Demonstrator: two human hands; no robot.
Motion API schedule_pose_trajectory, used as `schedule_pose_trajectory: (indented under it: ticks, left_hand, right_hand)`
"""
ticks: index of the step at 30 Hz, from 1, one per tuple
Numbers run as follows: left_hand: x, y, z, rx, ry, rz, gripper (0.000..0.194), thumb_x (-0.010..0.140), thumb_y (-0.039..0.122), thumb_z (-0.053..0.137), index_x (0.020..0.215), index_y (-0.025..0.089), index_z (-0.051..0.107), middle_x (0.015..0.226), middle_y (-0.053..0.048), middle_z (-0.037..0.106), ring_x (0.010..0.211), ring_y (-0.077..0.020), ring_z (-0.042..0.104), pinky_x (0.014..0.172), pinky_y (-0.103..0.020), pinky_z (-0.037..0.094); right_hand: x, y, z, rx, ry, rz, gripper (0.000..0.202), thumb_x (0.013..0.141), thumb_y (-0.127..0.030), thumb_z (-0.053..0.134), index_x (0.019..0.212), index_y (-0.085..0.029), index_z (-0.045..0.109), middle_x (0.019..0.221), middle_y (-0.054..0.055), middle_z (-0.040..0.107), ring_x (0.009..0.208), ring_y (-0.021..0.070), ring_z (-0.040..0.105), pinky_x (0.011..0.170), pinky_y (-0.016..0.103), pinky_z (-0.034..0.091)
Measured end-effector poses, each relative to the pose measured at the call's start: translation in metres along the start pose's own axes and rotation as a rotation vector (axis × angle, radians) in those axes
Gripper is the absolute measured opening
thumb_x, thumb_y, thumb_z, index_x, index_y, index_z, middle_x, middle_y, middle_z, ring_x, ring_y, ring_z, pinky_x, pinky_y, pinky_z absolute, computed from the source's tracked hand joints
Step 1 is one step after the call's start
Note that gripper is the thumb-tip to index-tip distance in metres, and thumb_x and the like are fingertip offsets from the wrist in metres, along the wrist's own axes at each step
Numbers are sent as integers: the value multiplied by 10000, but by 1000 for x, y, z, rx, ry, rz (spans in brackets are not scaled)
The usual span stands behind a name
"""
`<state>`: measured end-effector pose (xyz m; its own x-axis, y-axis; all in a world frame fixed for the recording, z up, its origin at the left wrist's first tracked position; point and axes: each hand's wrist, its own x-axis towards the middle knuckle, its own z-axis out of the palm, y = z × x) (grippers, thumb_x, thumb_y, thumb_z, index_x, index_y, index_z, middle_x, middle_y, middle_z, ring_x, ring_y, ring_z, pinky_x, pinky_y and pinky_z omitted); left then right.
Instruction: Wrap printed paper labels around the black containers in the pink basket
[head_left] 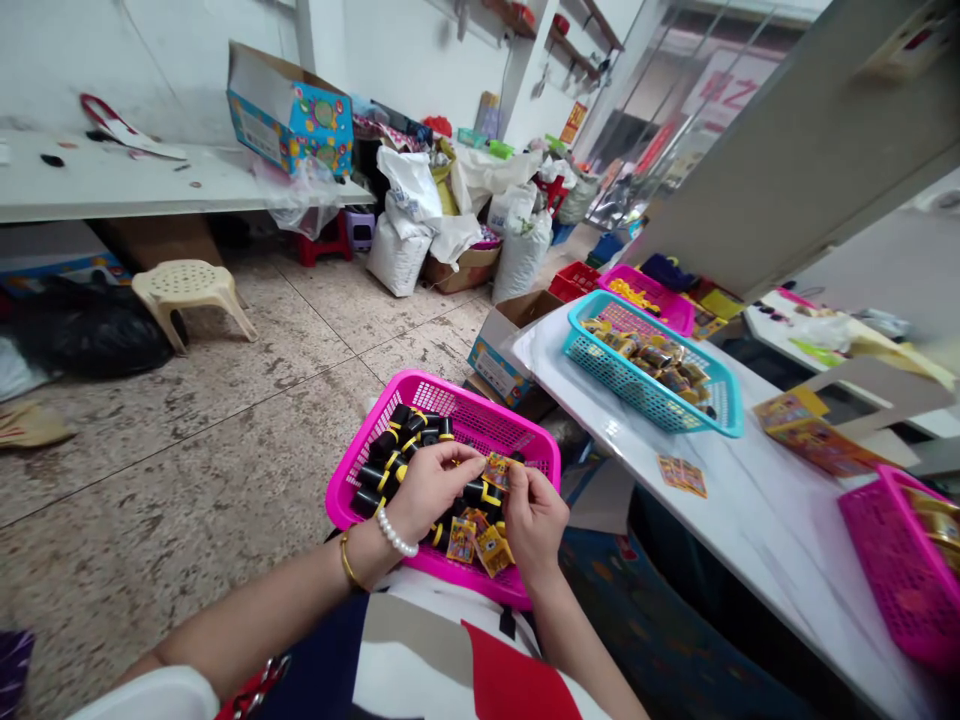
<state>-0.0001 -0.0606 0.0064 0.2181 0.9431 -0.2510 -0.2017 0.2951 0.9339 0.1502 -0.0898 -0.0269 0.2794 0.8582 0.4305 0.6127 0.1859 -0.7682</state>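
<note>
A pink basket [349,450] rests on my lap, holding several black cylinders with yellow parts [373,476]. Above it, a small yellow-orange printed sticker [496,469] is pinched between both hands. My left hand [435,485], with a pearl bracelet at its wrist, has thumb and index finger closed at the sticker's left edge. The fingers of my right hand [534,515] are closed on its right edge. More printed pieces [461,540] lie in the basket below my hands, on top of the cylinders.
A white table [630,470] at the right bears a blue basket [724,405] of gold-wrapped items, a pink basket [862,520] and printed sheets [682,475]. An open carton [499,350] stands beside it. Further back are a beige stool [187,285], white sacks [401,250] and another table [67,185].
</note>
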Motion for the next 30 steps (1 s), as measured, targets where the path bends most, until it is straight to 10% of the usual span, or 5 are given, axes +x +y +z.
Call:
schedule_pose_trajectory:
  ticks: [24, 30]
  left_hand:
    - [11, 6, -14, -52, 22, 5, 242, 691, 342, 746, 758, 114, 699, 467, 48, 503, 379, -32, 357, 369, -174, 219]
    - [18, 5, -24, -83, -176, -79, 277, 696, 342, 758, 861, 128, 693, 545, 30, 570, 371, -31, 427, 347, -155, 208]
  right_hand:
    - [22, -8, 8, -28, -222, -211, 245, 920, -271, 529, 724, -171, 638, 650, 7, 573, 596, 123, 517, 585, 249, 389]
    - [33, -6, 9, 79, -369, -58, 273, 922, -337, 519, 743, -176, 648, 629, 5, 576, 575, 127, 515, 546, 243, 389]
